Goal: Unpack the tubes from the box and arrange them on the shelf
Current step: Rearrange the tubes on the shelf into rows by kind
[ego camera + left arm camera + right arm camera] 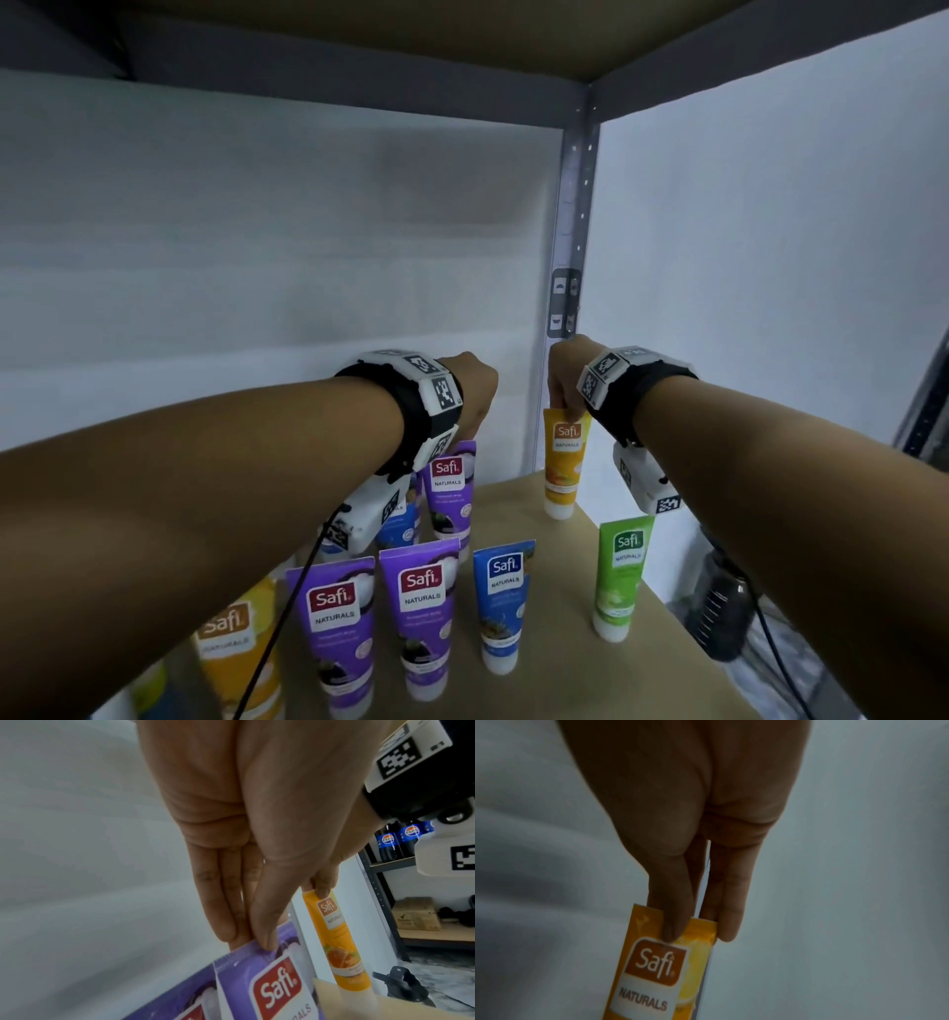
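Safi tubes stand cap-down on the brown shelf board (560, 632). My left hand (470, 411) (254, 941) pinches the crimped top of a purple tube (448, 488) (259, 981) at the back of the shelf. My right hand (565, 406) (700, 931) pinches the top edge of an orange tube (563, 467) (654, 973) (339, 941) standing near the back right corner post. Two more purple tubes (426, 611), a blue tube (503, 596) and a green tube (620, 575) stand nearer me. The box is not in view.
A grey metal upright (575, 216) rises at the back right corner, white panels close the back and right side, and a shelf board (462, 36) runs overhead. Another orange tube (241, 652) stands at the front left. Pepsi bottles (398, 841) sit on a further rack.
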Motion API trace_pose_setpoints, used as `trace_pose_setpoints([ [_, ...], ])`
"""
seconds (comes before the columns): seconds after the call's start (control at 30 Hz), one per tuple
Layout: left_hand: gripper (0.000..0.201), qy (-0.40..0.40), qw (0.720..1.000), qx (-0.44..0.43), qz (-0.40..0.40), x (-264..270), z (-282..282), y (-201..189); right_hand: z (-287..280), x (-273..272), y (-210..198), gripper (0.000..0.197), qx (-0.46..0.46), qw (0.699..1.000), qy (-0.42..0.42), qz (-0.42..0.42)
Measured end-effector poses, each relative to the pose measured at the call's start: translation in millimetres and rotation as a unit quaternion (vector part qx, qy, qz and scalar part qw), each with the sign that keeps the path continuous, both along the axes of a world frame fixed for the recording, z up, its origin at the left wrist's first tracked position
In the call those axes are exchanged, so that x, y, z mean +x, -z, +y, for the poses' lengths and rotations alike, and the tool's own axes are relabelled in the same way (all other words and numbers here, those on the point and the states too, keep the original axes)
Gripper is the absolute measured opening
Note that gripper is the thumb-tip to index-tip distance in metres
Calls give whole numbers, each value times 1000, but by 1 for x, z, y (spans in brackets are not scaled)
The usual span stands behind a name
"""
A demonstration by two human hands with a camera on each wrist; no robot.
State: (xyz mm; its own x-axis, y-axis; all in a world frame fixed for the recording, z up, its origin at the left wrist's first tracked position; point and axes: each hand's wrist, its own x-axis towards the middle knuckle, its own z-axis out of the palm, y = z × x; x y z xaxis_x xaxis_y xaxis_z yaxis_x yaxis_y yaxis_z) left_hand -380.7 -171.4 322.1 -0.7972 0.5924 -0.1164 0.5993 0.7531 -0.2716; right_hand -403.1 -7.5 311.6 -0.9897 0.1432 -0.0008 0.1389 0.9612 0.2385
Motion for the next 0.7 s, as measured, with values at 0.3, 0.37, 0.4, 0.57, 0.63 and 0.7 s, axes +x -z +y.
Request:
trace_pose_setpoints([
  [0.3, 8, 7, 995, 68, 71, 40, -29, -59, -25, 57, -69, 22, -35, 995, -17, 93],
  [0.37, 8, 8, 993, 81, 89, 56, -40, -73, -34, 73, -87, 23, -46, 993, -23, 105],
  [0.4, 8, 7, 991, 88, 96, 64, -46, -80, -40, 82, -96, 23, -49, 992, -32, 111],
  [0.57, 17, -8, 987, 111, 120, 108, -77, -111, -73, 127, -131, 18, -26, 983, -98, 153],
  [0.63, 20, -36, 984, 120, 123, 127, -89, -119, -89, 147, -140, 18, -25, 978, -119, 171],
  [0.7, 22, -54, 983, 123, 127, 146, -102, -123, -106, 167, -147, 19, -32, 974, -131, 183],
])
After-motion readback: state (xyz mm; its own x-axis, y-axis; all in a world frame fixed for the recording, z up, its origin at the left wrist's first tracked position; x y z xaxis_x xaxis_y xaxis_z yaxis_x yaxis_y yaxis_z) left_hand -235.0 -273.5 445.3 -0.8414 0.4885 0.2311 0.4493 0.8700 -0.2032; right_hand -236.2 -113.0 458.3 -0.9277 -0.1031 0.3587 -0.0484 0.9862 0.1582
